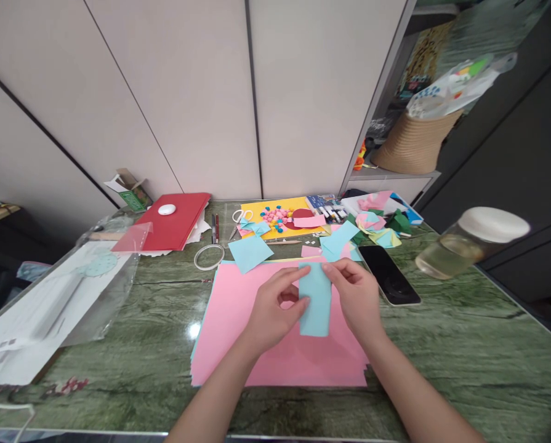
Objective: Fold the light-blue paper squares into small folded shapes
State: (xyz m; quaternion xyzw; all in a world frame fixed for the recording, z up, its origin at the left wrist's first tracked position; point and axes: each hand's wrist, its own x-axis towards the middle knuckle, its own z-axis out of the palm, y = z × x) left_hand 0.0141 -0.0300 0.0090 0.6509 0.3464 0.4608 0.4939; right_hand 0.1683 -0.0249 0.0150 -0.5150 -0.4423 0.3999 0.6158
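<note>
A light blue strip of paper (315, 307) is held upright over a stack of pink paper (238, 314). My left hand (277, 301) grips its left edge, thumb and fingers closed on it. At the top right corner my right hand (353, 289) pinches the same paper between thumb and finger. Just beyond the stack lies a light blue paper square (250, 253). More light blue paper (338, 240) rests to the right of that, by scraps of pink.
A black phone (390, 275) and a lidded jar of liquid (460, 246) stand right. Behind are scissors (242, 216), a tape roll (209, 257), pink and blue balls (277, 216) and folded paper flowers (372, 221). A red folder (173, 224) and plastic-covered sheets (48, 314) lie left.
</note>
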